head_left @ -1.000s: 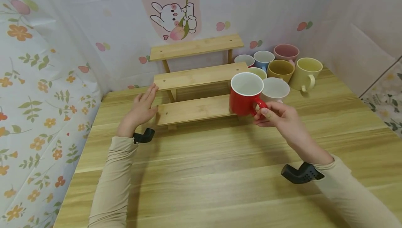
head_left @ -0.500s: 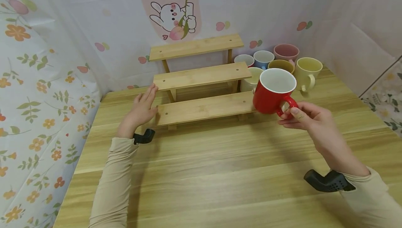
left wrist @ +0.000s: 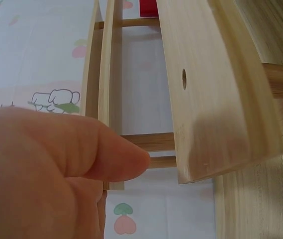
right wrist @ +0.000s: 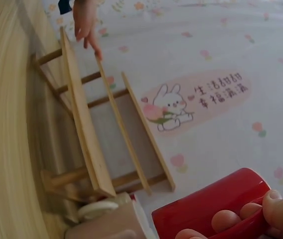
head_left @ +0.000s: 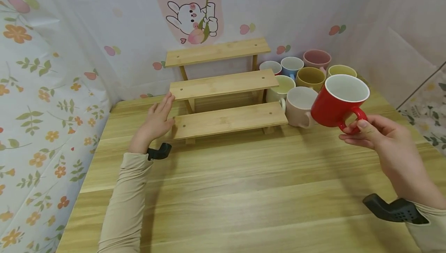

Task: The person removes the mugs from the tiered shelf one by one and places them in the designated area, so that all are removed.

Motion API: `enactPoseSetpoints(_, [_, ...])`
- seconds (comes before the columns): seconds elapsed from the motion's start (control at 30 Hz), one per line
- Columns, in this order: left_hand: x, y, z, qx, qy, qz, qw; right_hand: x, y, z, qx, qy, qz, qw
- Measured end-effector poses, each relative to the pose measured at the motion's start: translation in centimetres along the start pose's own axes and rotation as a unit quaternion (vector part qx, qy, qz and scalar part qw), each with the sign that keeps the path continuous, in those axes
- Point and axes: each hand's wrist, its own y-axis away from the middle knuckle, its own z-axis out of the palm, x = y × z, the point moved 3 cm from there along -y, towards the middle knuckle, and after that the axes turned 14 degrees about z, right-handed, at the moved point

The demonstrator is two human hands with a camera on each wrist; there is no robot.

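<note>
A red mug (head_left: 327,108) with a white inside is held up by its handle in my right hand (head_left: 397,144), thumb and fingers pinching it. The mug leans a little and hides part of the yellow mug (head_left: 343,70) behind. My left hand (head_left: 155,123) lies at the left end of a three-tier wooden shelf (head_left: 226,121), fingers fairly straight and touching the middle board's end. In the left wrist view the thumb (left wrist: 116,157) stays beside the lowest board (left wrist: 216,109). The right wrist view has the red mug (right wrist: 206,206) low in the frame, its handle under the fingers.
Several mugs crowd at the shelf's right end: pale pink (head_left: 301,106), cream-green (head_left: 280,88), mustard (head_left: 311,78), blue (head_left: 292,66), dark pink (head_left: 317,58) and a white-lined red one (head_left: 270,67). A patterned cloth (head_left: 132,21) hangs behind the wooden table (head_left: 230,191).
My right hand has carried the red mug rightward, from over the lowest board's right end to beyond the pale pink mug, which now shows. The left hand has kept its place.
</note>
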Motion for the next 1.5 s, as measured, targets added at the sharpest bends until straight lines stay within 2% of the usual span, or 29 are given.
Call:
enactPoseSetpoints(0.23, [0.1,0.2,-0.1,-0.001,0.009,-0.003,1.0000,1.1,-0.6,-1.6,0.012,-0.033,-0.008,0.999])
enactPoseSetpoints(0.43, [-0.1,0.3,0.0,-0.002,0.003,-0.004,1.0000,2.6,-2.4,-2.2,-0.011,-0.076,-0.024,0.997])
enactPoseSetpoints(0.73, [-0.4,0.1,0.2,-0.001,0.002,-0.005,1.0000,4.6,-5.3,-2.7,-0.035,-0.117,0.003,0.993])
enactPoseSetpoints(1.07, [-0.2,0.0,0.1,0.004,0.008,-0.001,1.0000,6.0,-7.4,-2.8,-0.020,-0.114,0.034,0.993])
enactPoseSetpoints(1.33, [-0.3,0.1,0.0,0.004,0.011,0.003,0.9999,6.2,-8.1,-2.5,-0.014,-0.067,0.064,0.996])
enactPoseSetpoints(1.5, [-0.4,0.1,0.1,0.005,0.014,0.010,0.9998,6.8,-8.6,-2.2,-0.033,-0.104,0.066,0.992])
